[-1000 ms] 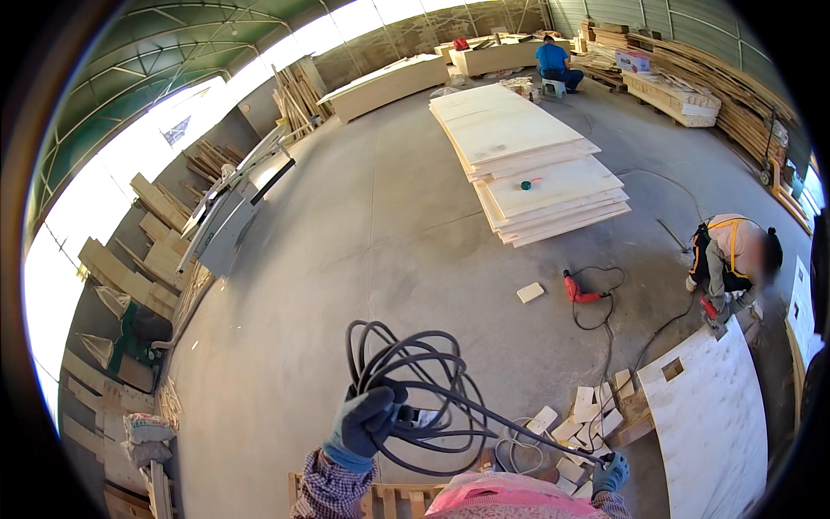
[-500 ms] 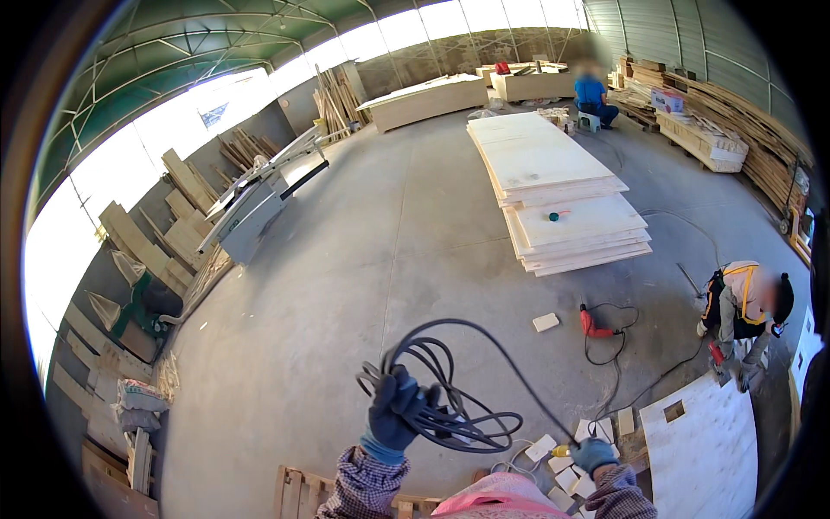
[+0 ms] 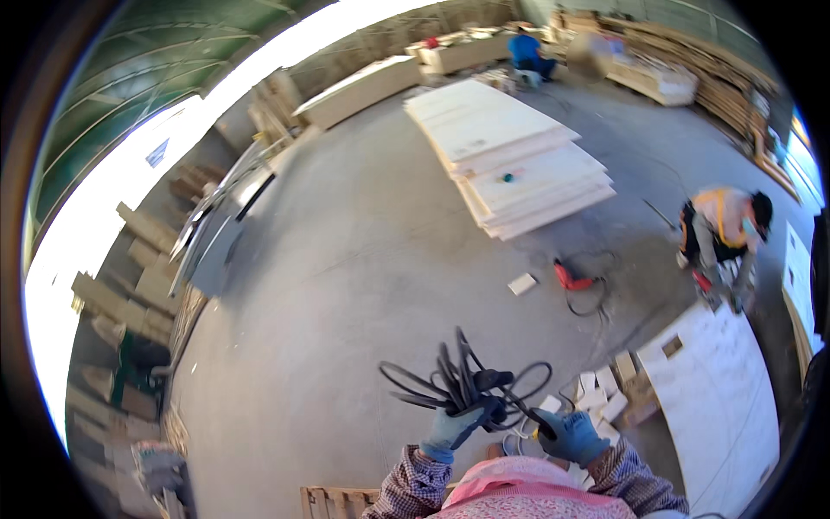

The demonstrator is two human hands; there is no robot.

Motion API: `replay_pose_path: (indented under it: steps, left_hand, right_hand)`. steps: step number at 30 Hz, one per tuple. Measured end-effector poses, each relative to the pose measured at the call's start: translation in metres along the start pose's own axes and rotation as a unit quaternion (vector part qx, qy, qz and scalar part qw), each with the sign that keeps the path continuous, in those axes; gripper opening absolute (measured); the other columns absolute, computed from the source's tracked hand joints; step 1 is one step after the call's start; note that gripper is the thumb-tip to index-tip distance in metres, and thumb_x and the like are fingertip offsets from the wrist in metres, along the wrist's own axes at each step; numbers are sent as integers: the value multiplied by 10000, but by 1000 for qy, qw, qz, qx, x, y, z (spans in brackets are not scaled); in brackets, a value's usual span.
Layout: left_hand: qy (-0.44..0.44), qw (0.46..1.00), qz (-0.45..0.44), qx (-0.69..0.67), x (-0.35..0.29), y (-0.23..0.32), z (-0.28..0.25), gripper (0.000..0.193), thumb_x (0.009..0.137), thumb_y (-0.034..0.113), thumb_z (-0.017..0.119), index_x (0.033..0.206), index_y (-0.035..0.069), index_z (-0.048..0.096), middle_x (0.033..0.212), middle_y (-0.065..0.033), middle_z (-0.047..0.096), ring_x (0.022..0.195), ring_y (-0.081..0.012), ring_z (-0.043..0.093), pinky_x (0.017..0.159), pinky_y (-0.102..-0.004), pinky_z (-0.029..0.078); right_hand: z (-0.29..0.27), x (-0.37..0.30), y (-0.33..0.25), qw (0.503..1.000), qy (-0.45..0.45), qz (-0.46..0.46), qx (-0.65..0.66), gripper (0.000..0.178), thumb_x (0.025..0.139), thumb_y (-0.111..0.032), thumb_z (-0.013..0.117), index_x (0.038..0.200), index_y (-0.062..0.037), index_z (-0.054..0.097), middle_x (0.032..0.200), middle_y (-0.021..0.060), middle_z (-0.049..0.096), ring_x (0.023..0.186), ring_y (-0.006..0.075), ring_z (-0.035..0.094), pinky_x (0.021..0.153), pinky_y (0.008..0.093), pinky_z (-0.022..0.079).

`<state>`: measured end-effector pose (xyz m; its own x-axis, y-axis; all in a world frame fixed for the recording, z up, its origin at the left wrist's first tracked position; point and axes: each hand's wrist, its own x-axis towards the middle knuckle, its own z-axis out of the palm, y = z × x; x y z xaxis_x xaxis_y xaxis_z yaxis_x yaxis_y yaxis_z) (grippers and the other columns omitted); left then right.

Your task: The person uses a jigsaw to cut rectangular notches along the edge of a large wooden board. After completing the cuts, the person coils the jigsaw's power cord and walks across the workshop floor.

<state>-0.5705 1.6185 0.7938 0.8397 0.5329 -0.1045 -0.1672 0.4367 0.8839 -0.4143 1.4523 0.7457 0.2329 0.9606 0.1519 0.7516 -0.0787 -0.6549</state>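
A bundle of black cable hangs in loose loops in front of me, above the floor. My left hand, in a blue and dark work glove, is closed around the gathered loops. Beside it on the right, my right hand, gloved the same way, is closed on a length of the cable running from the bundle. The fingertips of the right hand are partly hidden by the glove. Below the hands, the pink cloth over my front fills the lower edge.
White and wooden offcuts lie right of my hands, next to a large pale board. A co-worker bends over the board's far end. A red power tool lies ahead, before stacked sheets. A wooden pallet sits near me.
The hands have come closer together, the right one moving left toward the bundle. The long stretch of cable between them has been drawn in. My view has turned to the right.
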Motion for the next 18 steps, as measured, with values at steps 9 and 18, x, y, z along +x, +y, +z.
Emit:
replay_pose_path:
  steps: [9, 18]
  left_hand:
    - [-92, 976, -104, 165, -13, -33, -15, 445, 857, 203, 560, 1211, -35, 433, 1128, -139, 539, 992, -223, 554, 834, -330, 468]
    - [-139, 985, -80, -63, -5, -19, 9, 413, 868, 206, 491, 1235, 30, 415, 511, 24, 408, 426, -77, 387, 465, -242, 311]
  right_hand:
    - [-15, 18, -28, 977, 128, -135, 107, 205, 709, -208, 582, 871, -113, 499, 622, 63, 536, 521, 260, 530, 463, 361, 390]
    - [25, -24, 18, 964, 200, 33, 174, 494, 648, -128, 702, 1102, -56, 521, 972, 101, 597, 890, 265, 560, 807, 368, 435]
